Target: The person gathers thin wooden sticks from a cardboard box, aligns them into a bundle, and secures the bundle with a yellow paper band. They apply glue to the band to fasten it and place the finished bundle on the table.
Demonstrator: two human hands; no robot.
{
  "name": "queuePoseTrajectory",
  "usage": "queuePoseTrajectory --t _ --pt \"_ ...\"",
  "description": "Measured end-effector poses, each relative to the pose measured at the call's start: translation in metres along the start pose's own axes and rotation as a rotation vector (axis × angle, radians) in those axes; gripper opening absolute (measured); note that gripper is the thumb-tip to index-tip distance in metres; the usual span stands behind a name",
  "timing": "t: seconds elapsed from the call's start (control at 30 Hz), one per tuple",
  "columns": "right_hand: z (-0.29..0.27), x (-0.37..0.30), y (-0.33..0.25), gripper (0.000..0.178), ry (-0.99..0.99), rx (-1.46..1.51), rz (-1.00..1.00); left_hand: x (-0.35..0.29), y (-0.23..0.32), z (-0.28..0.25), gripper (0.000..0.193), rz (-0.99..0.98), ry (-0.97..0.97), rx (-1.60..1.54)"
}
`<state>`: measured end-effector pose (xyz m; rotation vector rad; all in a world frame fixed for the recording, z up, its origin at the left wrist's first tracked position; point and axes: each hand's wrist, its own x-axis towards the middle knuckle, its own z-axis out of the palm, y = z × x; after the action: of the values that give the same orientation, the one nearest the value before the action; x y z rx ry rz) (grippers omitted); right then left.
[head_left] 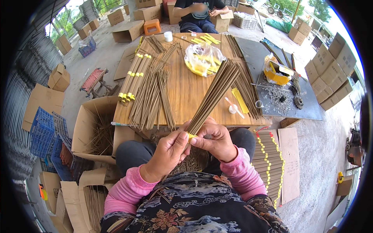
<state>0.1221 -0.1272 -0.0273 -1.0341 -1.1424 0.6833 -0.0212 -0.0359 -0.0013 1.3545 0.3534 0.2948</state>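
Observation:
A bundle of brown incense sticks [213, 95] slants up and away to the right from my hands, fanned a little at its far end. Around its lower end runs a yellow paper band [191, 136]. My left hand [168, 149] is closed round that end, its thumb against the band. Pinching the band from the other side, my right hand [216, 140] has its thumb and fingers closed on the paper. Loose incense sticks [149, 103] lie in piles on the wooden table [182, 93] beyond. A yellow paper strip [240, 101] and a small white pot [232, 109] rest right of the bundle.
Banded bundles [134, 77] line the table's left side; a plastic bag [203, 54] sits farther back. A dark side table [307, 103] holds a yellow box [278, 73]. Stick-filled cartons [87, 126] stand at left, finished bundles [268, 163] at right. A person [199, 13] sits opposite.

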Motion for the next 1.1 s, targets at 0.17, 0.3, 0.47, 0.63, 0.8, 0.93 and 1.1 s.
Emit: queuePoseTrajectory --t 0.17,0.3,0.47,0.63,0.8,0.93,1.1 --pt "-0.002 0.0 -0.003 0.013 -0.018 -0.048 -0.014 0.002 -0.005 0.001 0.041 0.094 0.037 0.093" --pt "0.007 -0.002 -0.003 0.018 0.226 -0.291 -0.029 0.003 -0.006 -0.002 0.039 0.166 0.08 0.248" --pt "0.018 -0.004 -0.018 0.022 0.381 -0.66 -0.022 0.005 -0.014 0.001 0.039 0.465 0.268 0.64" --pt "0.021 -0.013 -0.009 0.015 0.254 -0.468 -0.07 0.008 -0.019 0.002 0.04 0.593 0.253 0.702" --pt "0.025 -0.017 0.005 0.012 0.253 -0.2 -0.076 0.003 -0.02 0.002 0.04 0.453 0.17 0.516" --pt "0.029 -0.019 0.007 0.017 0.205 0.188 -0.049 0.001 -0.014 0.001 0.039 0.327 0.037 0.338" --pt "0.025 -0.025 0.011 0.022 0.055 0.586 0.007 -0.001 -0.006 0.0 0.042 0.236 -0.162 0.118"
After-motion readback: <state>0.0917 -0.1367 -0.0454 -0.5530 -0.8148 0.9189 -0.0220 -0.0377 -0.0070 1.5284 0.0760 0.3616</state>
